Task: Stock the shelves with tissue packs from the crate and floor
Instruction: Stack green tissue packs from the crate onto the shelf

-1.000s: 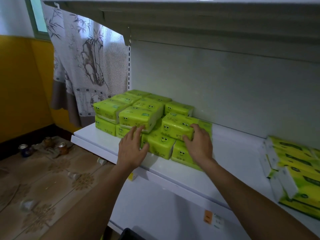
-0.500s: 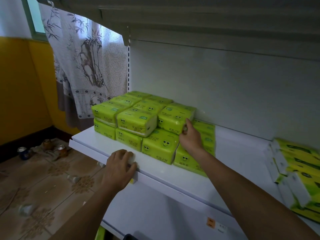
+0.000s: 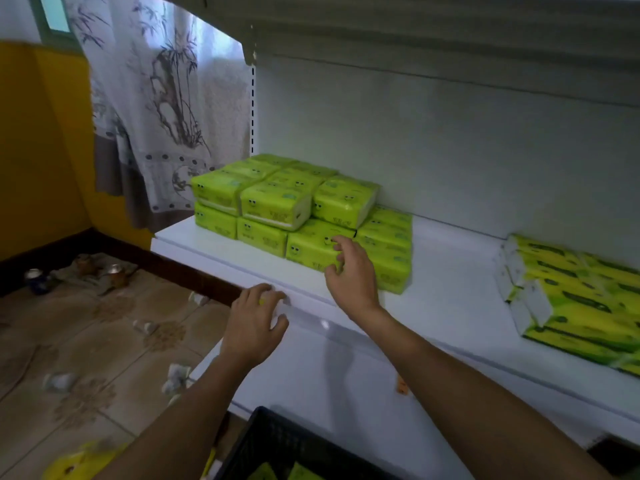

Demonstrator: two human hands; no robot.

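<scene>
While we face it, the white shelf [image 3: 450,299] runs across the view from nine o'clock to four o'clock, under a darker upper shelf at twelve. A bamboo-print curtain [image 3: 156,116] hangs at ten o'clock, above the tiled floor [image 3: 86,341]. The stack of green tissue packs [image 3: 277,202] sits two layers high at the shelf's left end, near the middle of the view, and a second batch of yellow-green packs [image 3: 571,292] lies well apart at three o'clock. At six o'clock we see the corner of a black crate [image 3: 277,441] with green packs inside. Our right hand [image 3: 353,275] hovers at the lower front pack [image 3: 308,251], at five o'clock of the stack, its fingers loosely spread and holding nothing; we cannot tell whether the fingertips touch the wrapper. Our left hand [image 3: 256,327], at seven o'clock of the stack, grips the shelf's front lip, fingers bent over the top and thumb against its face. Small cans [image 3: 34,280] stand on the floor at nine o'clock.
</scene>
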